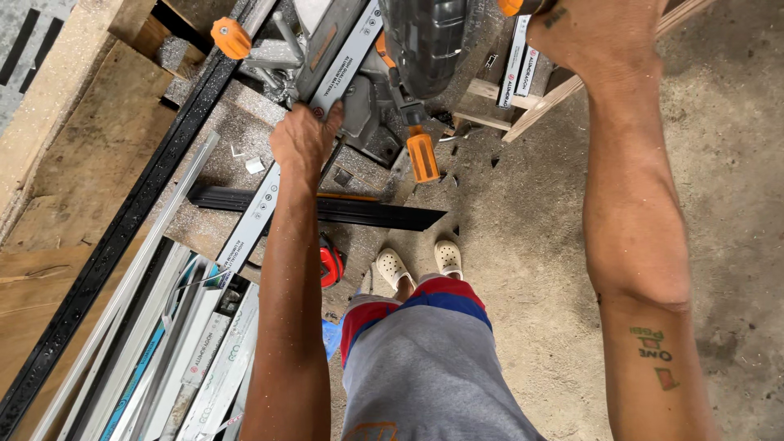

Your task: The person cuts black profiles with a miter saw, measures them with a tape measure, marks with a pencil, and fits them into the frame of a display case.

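Left hand (306,135) presses a film-wrapped aluminium profile (269,196), running lower left to upper centre, against the mitre saw (408,49); right hand (592,28) clasps its handle, top right.

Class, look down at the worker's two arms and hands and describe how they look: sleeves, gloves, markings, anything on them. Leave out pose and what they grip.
Both forearms are bare, with no sleeves, gloves, watch or rings in view. The left hand and its forearm are flecked with fine pale dust. The right hand has a small dark mark by the knuckles, and the right forearm carries a tattoo near the elbow: greenish lettering above a small red shape.
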